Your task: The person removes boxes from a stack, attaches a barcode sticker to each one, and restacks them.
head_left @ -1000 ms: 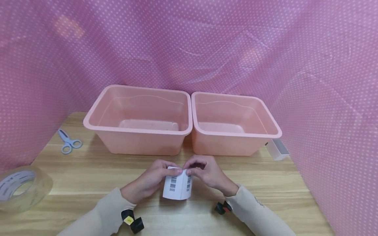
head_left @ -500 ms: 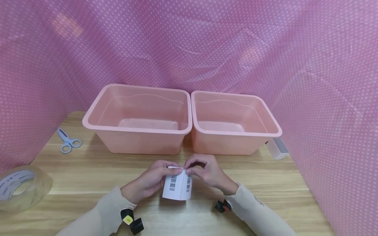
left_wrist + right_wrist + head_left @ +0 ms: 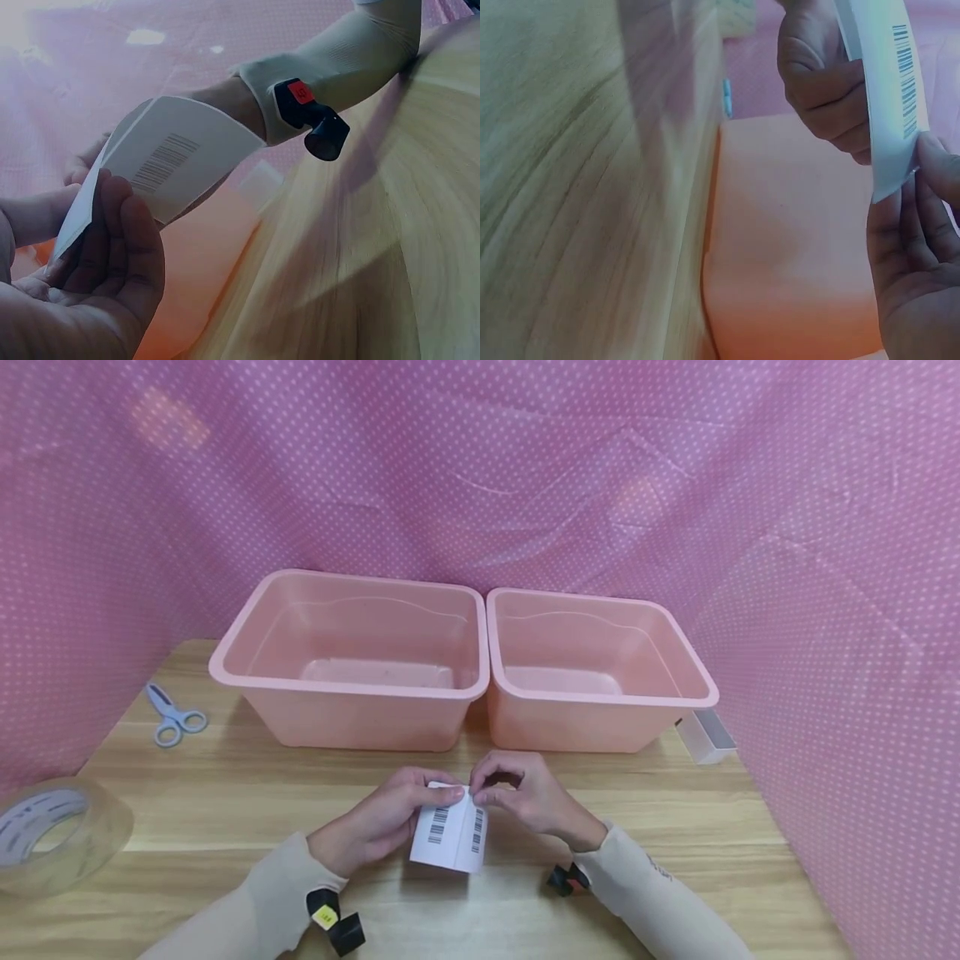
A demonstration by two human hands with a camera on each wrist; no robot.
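Note:
A white sheet of barcode labels (image 3: 444, 839), bent along a line between its two printed barcodes, is held up over the table in front of me. My left hand (image 3: 386, 818) grips its upper left part, thumb on the printed face and fingers behind, as the left wrist view shows. With thumb and fingertips, my right hand (image 3: 528, 793) pinches at the top edge, right of the bend. In the right wrist view the printed side of the sheet (image 3: 889, 97) curves between both hands. Whether a label's corner is lifted is too small to tell.
Two pink bins (image 3: 360, 720) (image 3: 570, 727) stand side by side behind the hands. Light blue scissors (image 3: 171, 720) and a big roll of clear tape (image 3: 97, 839) lie on the wooden table (image 3: 300, 785) at left. A small white box (image 3: 701, 739) sits at the right bin's side.
The sheet has tilted slightly, its lower end shifting a little left. My right fingertips have moved slightly right along the top edge; the left hand keeps its grip.

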